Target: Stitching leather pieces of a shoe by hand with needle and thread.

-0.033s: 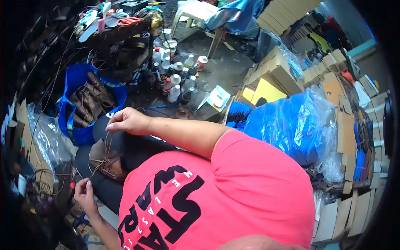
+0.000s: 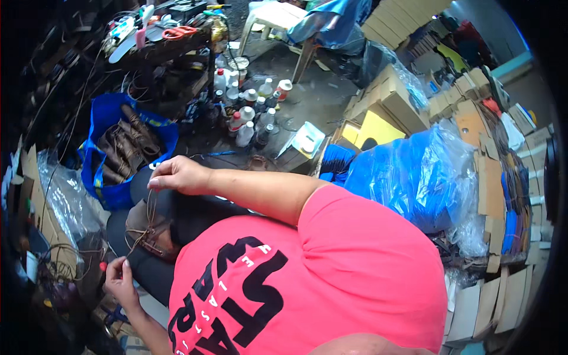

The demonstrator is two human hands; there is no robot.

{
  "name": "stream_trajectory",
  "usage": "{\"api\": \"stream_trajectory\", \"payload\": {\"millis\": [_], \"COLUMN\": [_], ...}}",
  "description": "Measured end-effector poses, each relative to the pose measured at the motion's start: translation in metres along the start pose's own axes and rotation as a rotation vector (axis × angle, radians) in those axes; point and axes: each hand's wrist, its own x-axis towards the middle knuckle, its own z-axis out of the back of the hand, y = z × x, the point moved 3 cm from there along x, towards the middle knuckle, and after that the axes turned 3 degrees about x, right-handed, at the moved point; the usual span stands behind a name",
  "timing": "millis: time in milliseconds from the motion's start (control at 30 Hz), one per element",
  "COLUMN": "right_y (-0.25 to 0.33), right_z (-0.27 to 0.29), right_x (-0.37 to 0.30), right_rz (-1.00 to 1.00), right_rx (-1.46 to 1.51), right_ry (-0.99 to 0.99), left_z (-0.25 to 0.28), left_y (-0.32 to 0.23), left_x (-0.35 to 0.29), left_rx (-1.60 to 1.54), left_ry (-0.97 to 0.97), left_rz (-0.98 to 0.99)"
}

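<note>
A brown leather shoe (image 2: 163, 242) rests on my dark-trousered lap, partly hidden by my shirt. Thin brown laces (image 2: 152, 207) rise from it, crossing above its front. Higher in the view, my right hand (image 2: 177, 176) is closed in a pinch on lace strands, which stretch down toward the shoe. My left hand (image 2: 120, 281) sits lower, below the shoe, with thumb and forefinger pinched on the other lace end. Just beyond my knee stands a blue bag (image 2: 99, 127) holding several brown shoes (image 2: 133, 142).
Several bottles (image 2: 251, 112) stand on the floor ahead. A cluttered bench (image 2: 171, 50) carries red-handled scissors (image 2: 179, 32). To the right lie a plastic-wrapped blue bundle (image 2: 408, 177) and stacked cardboard boxes (image 2: 390, 97). Clear plastic sheeting (image 2: 65, 195) lies at the left.
The view has shifted slightly. Both hands keep their pinch on the laces, with the right hand moved a little at most.
</note>
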Motion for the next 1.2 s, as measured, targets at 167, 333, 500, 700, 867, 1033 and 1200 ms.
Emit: {"api": "stream_trajectory", "payload": {"millis": [167, 333, 500, 700, 867, 1033, 1200], "right_y": [-0.013, -0.028, -0.018, 0.013, 0.057, 0.055, 0.045], "right_z": [-0.009, -0.021, -0.010, -0.013, -0.036, 0.029, 0.063], "right_x": [0.005, 0.014, 0.015, 0.017, 0.024, -0.011, -0.026], "right_rz": [-0.006, -0.027, 0.007, -0.179, -0.013, -0.112, 0.099], "right_rx": [0.065, 0.197, 0.206, 0.976, 0.029, -1.415, -1.443], "right_ry": [-0.078, -0.165, -0.217, -0.293, 0.429, 0.301, 0.248], "left_z": [0.003, -0.043, -0.023, 0.033, 0.006, 0.024, 0.039], "left_y": [-0.013, -0.055, -0.050, -0.019, -0.036, -0.038, -0.003], "left_x": [0.006, 0.028, 0.039, 0.014, -0.001, -0.011, -0.016], "left_rx": [-0.393, -1.163, -1.198, -0.714, 0.482, 0.825, 0.979], "left_ry": [-0.061, -0.081, 0.201, -0.013, -0.024, -0.009, -0.010], "left_rz": [0.119, 0.025, 0.020, -0.129, -0.266, -0.276, -0.376]}}
